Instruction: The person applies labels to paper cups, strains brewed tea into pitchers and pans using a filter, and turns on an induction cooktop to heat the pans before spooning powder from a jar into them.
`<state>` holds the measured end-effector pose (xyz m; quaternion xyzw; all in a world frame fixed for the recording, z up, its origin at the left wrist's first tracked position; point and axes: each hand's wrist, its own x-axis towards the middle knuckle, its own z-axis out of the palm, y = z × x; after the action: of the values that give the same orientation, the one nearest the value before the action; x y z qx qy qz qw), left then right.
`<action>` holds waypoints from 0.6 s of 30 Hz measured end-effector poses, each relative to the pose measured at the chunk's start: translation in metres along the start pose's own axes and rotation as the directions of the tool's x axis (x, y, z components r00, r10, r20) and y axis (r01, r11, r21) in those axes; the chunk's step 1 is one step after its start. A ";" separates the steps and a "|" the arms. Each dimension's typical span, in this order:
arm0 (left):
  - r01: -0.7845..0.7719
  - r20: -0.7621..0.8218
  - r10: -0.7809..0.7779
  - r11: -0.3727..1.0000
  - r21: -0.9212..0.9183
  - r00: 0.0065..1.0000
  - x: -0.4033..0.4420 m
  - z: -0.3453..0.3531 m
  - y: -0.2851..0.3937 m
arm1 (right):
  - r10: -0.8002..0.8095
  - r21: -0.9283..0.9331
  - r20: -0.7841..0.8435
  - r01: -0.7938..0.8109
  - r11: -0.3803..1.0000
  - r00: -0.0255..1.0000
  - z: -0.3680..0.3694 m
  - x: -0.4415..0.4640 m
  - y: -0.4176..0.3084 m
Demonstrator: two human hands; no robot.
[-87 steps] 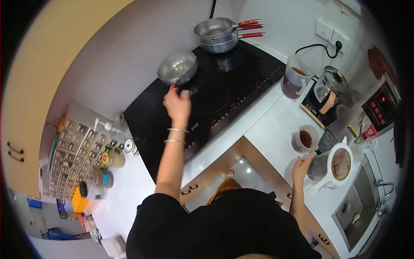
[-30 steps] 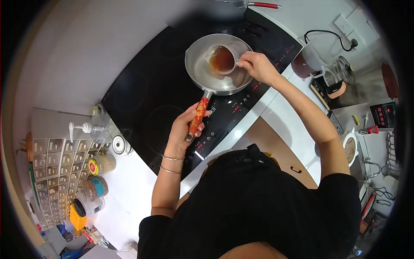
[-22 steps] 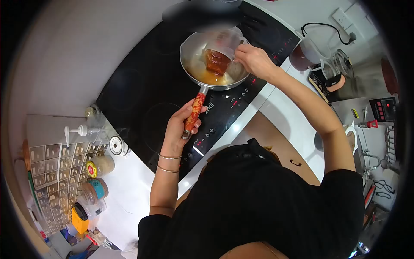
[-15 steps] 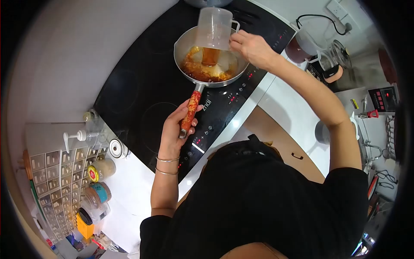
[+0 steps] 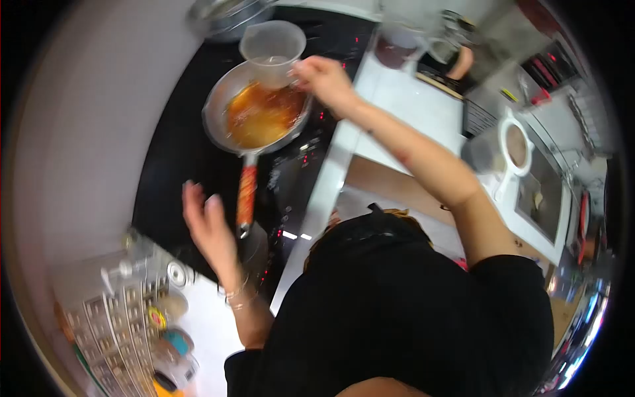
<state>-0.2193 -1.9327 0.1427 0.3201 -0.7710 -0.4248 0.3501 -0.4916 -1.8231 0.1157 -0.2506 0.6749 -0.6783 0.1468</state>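
Observation:
A frying pan (image 5: 213, 119) sits on the black cooktop (image 5: 173, 142), with reddish-brown and yellowish liquid (image 5: 261, 116) in it. Its red-patterned handle (image 5: 247, 192) points toward me. My left hand (image 5: 210, 228) is off the handle, just to its left, fingers stretched out and slightly blurred. In my right hand (image 5: 325, 79) is a translucent plastic measuring cup (image 5: 272, 46), gripped at its handle side. The cup hangs over the pan's far rim, nearly upright, and looks almost drained.
A metal pot (image 5: 228, 20) stands at the cooktop's far left corner. Jars (image 5: 173, 308) and a small-drawer organizer (image 5: 119, 317) line the left counter. To the right are a pitcher with dark contents (image 5: 395, 49), a white-handled strainer (image 5: 516, 145) and the sink (image 5: 539, 205).
My left hand has let go of the pan handle and moved left, opening. The measuring cup has gone from tipped and pouring to nearly upright. The camera view has shifted.

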 end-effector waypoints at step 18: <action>-0.284 0.784 0.569 0.817 -0.503 0.248 -0.183 0.387 0.109 | -0.289 -0.587 -0.696 -0.289 0.756 0.657 -0.422 -0.334 -0.151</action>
<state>-0.4541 -1.5745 0.0370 -0.2401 -0.8253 -0.5110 0.0076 -0.4202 -1.2815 0.2327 0.0190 0.8650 -0.4383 -0.2437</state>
